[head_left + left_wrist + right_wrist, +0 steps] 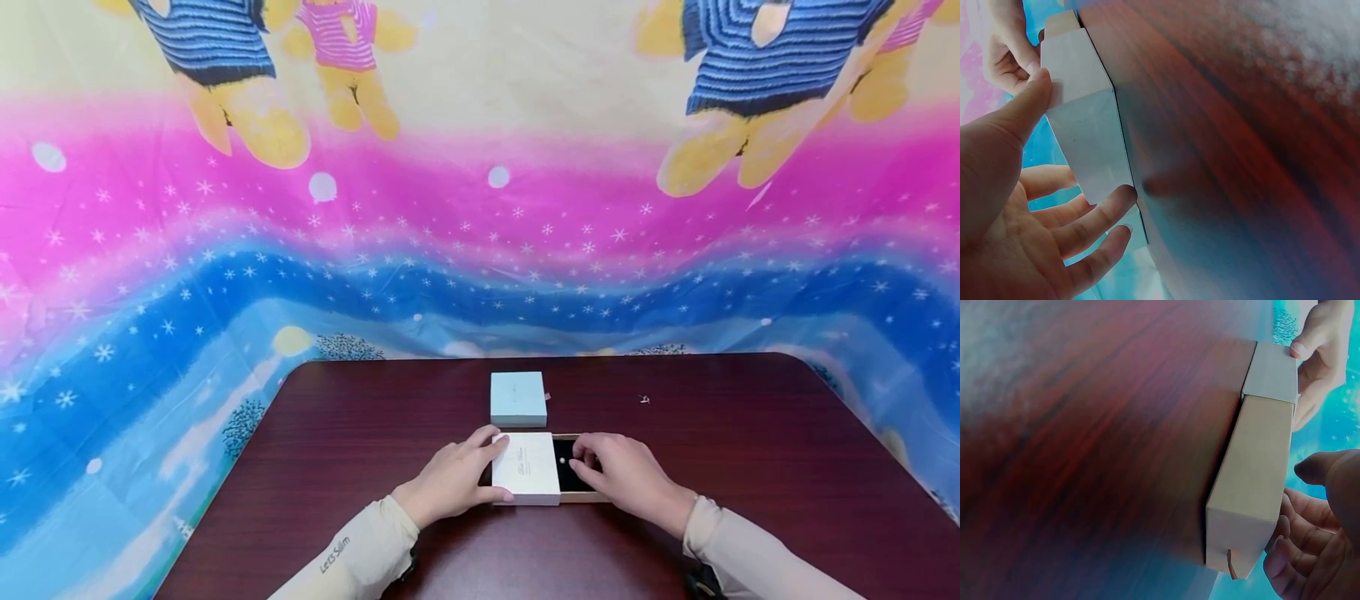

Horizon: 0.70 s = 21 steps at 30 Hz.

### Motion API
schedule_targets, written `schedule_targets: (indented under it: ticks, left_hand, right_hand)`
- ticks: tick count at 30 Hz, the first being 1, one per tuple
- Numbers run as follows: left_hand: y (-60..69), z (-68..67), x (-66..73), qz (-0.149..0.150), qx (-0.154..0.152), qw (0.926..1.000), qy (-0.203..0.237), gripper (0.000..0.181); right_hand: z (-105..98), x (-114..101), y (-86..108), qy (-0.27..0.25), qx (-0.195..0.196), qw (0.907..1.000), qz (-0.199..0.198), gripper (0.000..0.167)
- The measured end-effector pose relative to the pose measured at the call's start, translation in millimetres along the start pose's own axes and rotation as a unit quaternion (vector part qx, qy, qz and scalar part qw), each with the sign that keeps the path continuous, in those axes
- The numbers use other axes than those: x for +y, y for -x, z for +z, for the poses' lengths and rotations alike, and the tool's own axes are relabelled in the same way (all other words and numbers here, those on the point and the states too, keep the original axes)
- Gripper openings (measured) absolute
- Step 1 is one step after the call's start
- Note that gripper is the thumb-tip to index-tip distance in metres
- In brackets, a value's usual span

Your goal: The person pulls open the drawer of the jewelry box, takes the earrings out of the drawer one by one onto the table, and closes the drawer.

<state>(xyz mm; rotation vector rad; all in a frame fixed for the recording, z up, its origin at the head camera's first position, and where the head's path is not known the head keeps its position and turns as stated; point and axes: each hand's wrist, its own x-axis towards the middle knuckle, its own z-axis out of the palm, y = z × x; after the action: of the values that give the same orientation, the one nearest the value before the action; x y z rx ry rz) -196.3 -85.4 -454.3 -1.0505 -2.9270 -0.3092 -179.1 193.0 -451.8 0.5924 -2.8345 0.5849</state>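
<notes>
A white box sleeve [525,471] lies on the table, and its tan drawer [1250,462] is pulled out partway to the right. Inside the drawer sits a black insert [572,482] with a small pearl-like bead [562,460]. My left hand [453,473] grips the sleeve's left end, thumb on the near side and fingers at the far side. My right hand [630,471] is over the drawer's right part, its fingers bent loosely by the far wall and the thumb apart from them. Nothing shows between these fingers. A ribbon tab [1232,564] hangs from the drawer's end.
Behind the sleeve stands a pale blue-green box [518,398] with a small tab on its right. A tiny silvery item [644,400] lies farther right on the dark wood table [360,417]. A patterned cloth [480,217] hangs behind the table.
</notes>
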Motion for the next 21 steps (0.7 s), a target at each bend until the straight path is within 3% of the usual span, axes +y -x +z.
schedule_targets:
  ticks: [21]
  left_hand:
    - [0.4, 0.0, -0.1, 0.001, 0.004, 1.0, 0.0, 0.08]
  right_hand:
    - [6.6, -5.0, -7.4, 0.019, -0.005, 0.9997, -0.013, 0.009]
